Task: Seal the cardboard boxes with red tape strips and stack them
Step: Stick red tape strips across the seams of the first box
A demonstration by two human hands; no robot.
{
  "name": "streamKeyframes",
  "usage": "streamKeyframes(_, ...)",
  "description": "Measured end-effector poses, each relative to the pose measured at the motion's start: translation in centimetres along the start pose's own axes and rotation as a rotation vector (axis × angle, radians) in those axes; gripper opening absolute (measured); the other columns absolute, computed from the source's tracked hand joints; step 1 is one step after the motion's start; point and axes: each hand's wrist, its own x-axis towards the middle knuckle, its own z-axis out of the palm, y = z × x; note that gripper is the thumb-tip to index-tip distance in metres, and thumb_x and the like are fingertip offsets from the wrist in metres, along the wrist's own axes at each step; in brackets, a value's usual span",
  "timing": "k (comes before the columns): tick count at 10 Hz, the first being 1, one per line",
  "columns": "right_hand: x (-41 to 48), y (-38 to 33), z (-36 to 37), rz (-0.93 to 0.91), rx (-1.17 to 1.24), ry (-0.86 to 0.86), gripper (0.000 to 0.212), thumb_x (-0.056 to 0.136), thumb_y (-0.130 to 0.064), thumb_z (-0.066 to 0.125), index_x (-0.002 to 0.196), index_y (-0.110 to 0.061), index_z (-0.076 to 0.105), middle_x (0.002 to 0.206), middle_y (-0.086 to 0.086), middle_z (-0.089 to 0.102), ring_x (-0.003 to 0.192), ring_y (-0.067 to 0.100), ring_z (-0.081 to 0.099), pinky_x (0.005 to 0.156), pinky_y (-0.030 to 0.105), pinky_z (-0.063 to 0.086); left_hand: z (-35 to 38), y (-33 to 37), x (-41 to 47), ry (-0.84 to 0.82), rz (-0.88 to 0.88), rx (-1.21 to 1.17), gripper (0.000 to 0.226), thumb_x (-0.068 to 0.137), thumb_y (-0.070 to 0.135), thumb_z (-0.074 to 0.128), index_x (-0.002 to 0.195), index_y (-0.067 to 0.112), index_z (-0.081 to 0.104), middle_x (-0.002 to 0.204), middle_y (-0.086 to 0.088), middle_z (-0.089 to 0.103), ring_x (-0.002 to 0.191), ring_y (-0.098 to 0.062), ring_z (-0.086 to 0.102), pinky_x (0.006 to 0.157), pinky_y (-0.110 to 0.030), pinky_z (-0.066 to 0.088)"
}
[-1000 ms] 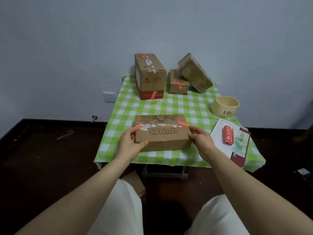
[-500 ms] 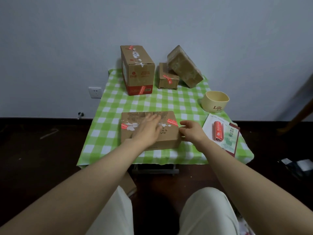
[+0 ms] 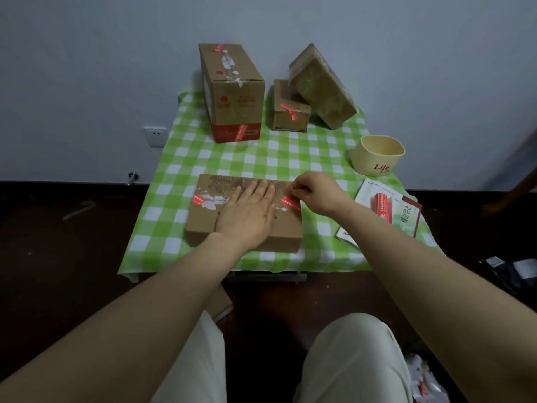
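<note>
The flat brown cardboard box (image 3: 200, 223) sits at six o'clock on the green-checked bench (image 3: 261, 158). The left hand (image 3: 248, 216) lies flat on its lid, fingers (image 3: 260, 191) straight and pressed together. At the lid's three o'clock end, the right hand (image 3: 319, 196) pinches a red tape strip (image 3: 290, 202). Three more cardboard boxes (image 3: 235, 91) wait at twelve o'clock, and a red tape roll (image 3: 383, 205) lies at three.

Left hand (image 3: 247, 216) flat on near box (image 3: 203, 225) top, fingers straight. Right hand (image 3: 316, 196) pinches red tape strip (image 3: 290, 202) at box's right end. Red tape roll (image 3: 383, 205) lies on booklet (image 3: 406, 219), further right.
</note>
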Motion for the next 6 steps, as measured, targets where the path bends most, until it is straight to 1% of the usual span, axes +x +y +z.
streamKeyframes(1, 0.6, -0.27, 0.11, -0.023, -0.067, -0.014, 0.023, 0.094, -0.011, 0.05, 0.105, -0.006, 0.069, 0.109, 0.01, 0.068, 0.1, 0.025, 0.061, 0.074, 0.021, 0.038, 0.15, -0.01, 0.06, 0.005, -0.004, 0.005, 0.053, 0.102, 0.036, 0.011, 0.152, 0.02, 0.003, 0.16, 0.004, 0.002, 0.147, -0.012, -0.002, 0.119, -0.035, -0.001)
streamKeyframes(2, 0.93, -0.44, 0.34, -0.05, -0.148, -0.026, 0.024, 0.093, -0.011, 0.049, 0.105, -0.008, 0.07, 0.11, 0.01, 0.068, 0.1, 0.026, 0.061, 0.08, 0.028, 0.046, 0.34, 0.0, -0.03, 0.011, -0.007, 0.01, 0.053, 0.102, 0.036, 0.01, 0.152, 0.02, 0.004, 0.16, 0.004, 0.002, 0.147, -0.012, -0.002, 0.119, -0.036, -0.001)
streamKeyframes(3, 1.01, -0.45, 0.22, -0.059, -0.189, -0.032, 0.025, 0.092, -0.009, 0.049, 0.104, -0.01, 0.071, 0.11, 0.009, 0.068, 0.1, 0.025, 0.061, 0.086, 0.036, 0.05, 0.32, 0.08, -0.03, 0.018, -0.007, 0.003, 0.053, 0.102, 0.036, 0.01, 0.152, 0.02, 0.004, 0.16, 0.004, 0.001, 0.147, -0.012, -0.003, 0.119, -0.035, -0.002)
streamKeyframes(5, 1.03, -0.7, 0.12, -0.068, -0.226, -0.048, 0.027, 0.089, -0.005, 0.048, 0.101, -0.009, 0.072, 0.108, 0.009, 0.068, 0.099, 0.026, 0.06, 0.085, 0.038, 0.05, 0.23, 0.04, -0.12, 0.021, -0.009, -0.006, 0.052, 0.102, 0.035, 0.011, 0.152, 0.02, 0.004, 0.16, 0.004, 0.001, 0.147, -0.012, -0.003, 0.119, -0.035, -0.003)
streamKeyframes(6, 1.19, -0.74, 0.19, -0.048, -0.238, -0.057, 0.027, 0.087, -0.003, 0.047, 0.099, -0.006, 0.07, 0.105, 0.012, 0.068, 0.096, 0.029, 0.06, 0.082, 0.038, 0.051, 0.32, 0.07, -0.05, 0.023, -0.01, -0.004, 0.052, 0.102, 0.036, 0.011, 0.152, 0.02, 0.005, 0.16, 0.004, 0.002, 0.147, -0.012, -0.002, 0.119, -0.035, -0.002)
